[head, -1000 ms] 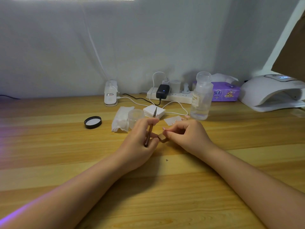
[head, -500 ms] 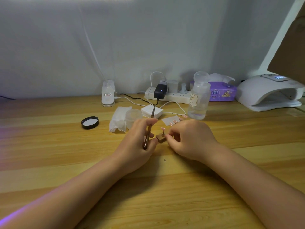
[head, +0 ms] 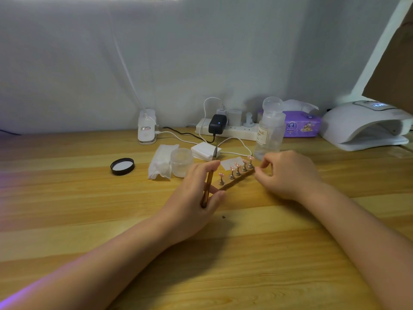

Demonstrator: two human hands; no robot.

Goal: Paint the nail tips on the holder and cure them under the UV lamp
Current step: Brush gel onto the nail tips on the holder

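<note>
Swinging out from between the hands over the last second, the narrow brown wooden holder (head: 237, 180) now lies lengthwise across the middle of the frame, its row of five pink nail tips on little metal stands (head: 237, 164) in plain sight. The right hand (head: 288, 173) pinches its far end; the left hand (head: 196, 189) steadies the near end with curled fingers while gripping a slim brown-handled brush (head: 207, 186). Whether the tips already carry wet polish is hard to tell from here. Turned this way, each tip looks reachable for painting, or the holder ready for carrying. The white domed UV lamp (head: 366, 126) sits at the right edge, well apart. Everything rests on a pale wooden table (head: 67, 198) against a grey wall (head: 89, 63).
</note>
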